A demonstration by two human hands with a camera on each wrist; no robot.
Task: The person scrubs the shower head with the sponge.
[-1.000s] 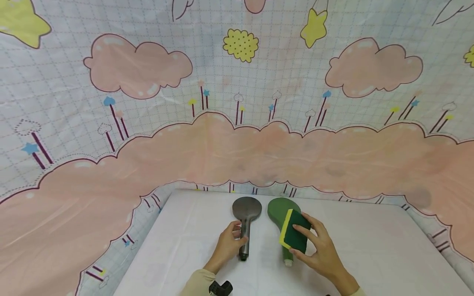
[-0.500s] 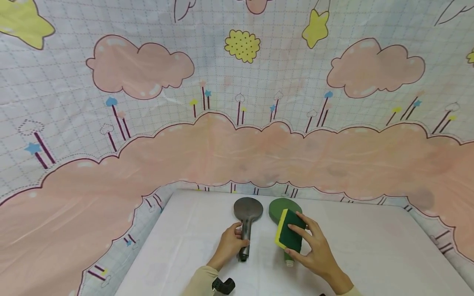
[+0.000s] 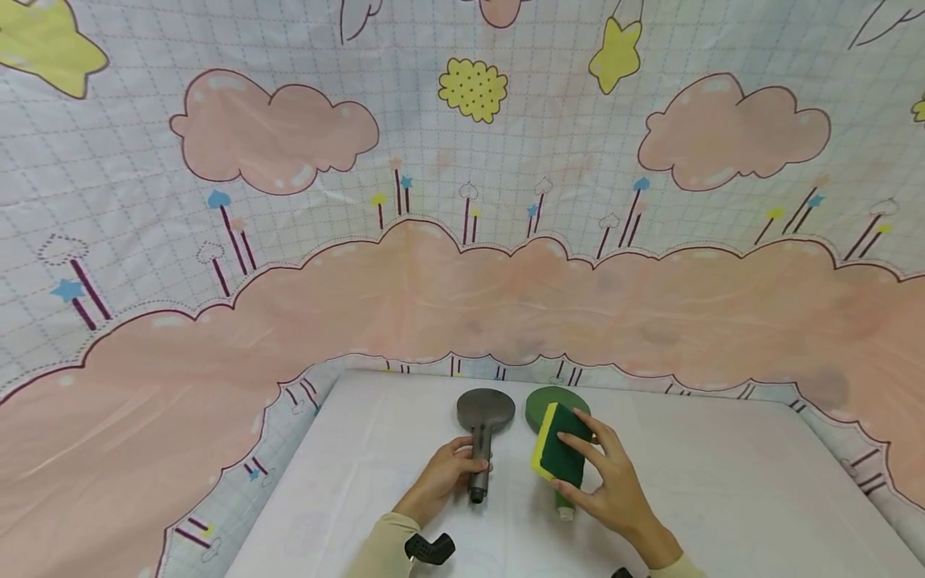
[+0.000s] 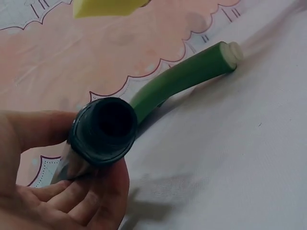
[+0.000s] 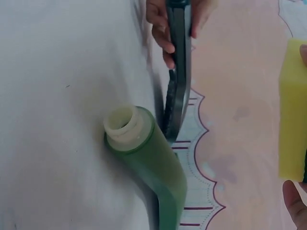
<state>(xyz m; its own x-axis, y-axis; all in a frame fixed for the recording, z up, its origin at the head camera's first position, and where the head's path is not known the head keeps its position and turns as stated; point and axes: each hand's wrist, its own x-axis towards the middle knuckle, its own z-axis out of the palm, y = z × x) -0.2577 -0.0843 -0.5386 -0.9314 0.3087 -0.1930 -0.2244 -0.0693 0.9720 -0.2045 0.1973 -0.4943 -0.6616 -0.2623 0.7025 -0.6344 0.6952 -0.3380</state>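
Observation:
My left hand (image 3: 441, 478) grips the handle of a dark grey shower head (image 3: 486, 409), thumb across the front and fingers behind. In the left wrist view, the threaded handle end (image 4: 103, 132) points toward the camera. My right hand (image 3: 613, 486) pinches a yellow and dark green scouring sponge (image 3: 565, 451) between thumb and fingers, tilted. It overlaps a green shower head (image 3: 542, 408) in the head view, hiding much of its handle. The right wrist view shows that green handle (image 5: 153, 163) with its pale threaded end, the sponge's yellow side (image 5: 291, 110) at the right edge.
Both shower heads are at a white-covered table (image 3: 340, 482), their round heads toward the back edge. Behind stands a patterned cloth backdrop (image 3: 506, 297) with clouds and stars. Dark wrist cameras (image 3: 429, 550) show at the lower edge.
My left hand has closed further round the grey handle, whose lower end has risen slightly. The sponge in my right hand has shifted a little left and up over the green shower head.

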